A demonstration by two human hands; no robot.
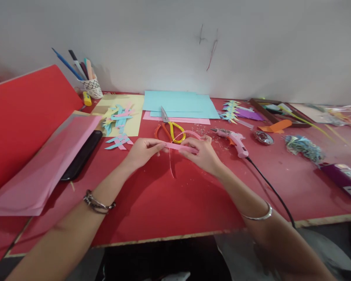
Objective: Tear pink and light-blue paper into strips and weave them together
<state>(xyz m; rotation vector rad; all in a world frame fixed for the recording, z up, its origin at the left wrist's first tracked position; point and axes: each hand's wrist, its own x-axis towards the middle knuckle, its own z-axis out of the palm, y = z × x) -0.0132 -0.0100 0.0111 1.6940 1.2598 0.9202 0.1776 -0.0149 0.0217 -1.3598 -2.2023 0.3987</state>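
Two bare arms reach over the near edge of a red table (169, 210), above a dark-clothed lap (163, 259); a dark beaded bracelet (95, 203) circles the left wrist and a silver bangle (259, 214) the right forearm. Ahead of them, above the tabletop, a pink paper strip (172, 146) stretches between the hands: the left hand (144, 151) pinches one end between thumb and fingertips, and the right hand (203, 154) has its thumb and fingers closed on it farther along, with a curl of pink arching behind. A thin pale strand (171, 166) hangs below the strip. Off to the left, pink sheets (51, 164) partly cover a black flat object (83, 156); off to the right sit a purple device (343, 177) and a fluffy pale-blue bundle (304, 148). Just beyond the right hand lies a pink glue gun (234, 141), its black cord (270, 187) running back to the near edge. Scissors (164, 115) with orange and yellow handles lie behind the strip, blades pointing away. Farther still are woven paper pieces (119, 121), blue sheets (179, 103), a dark tray (267, 113), a patterned pen cup (92, 86) and the pale wall (152, 47).
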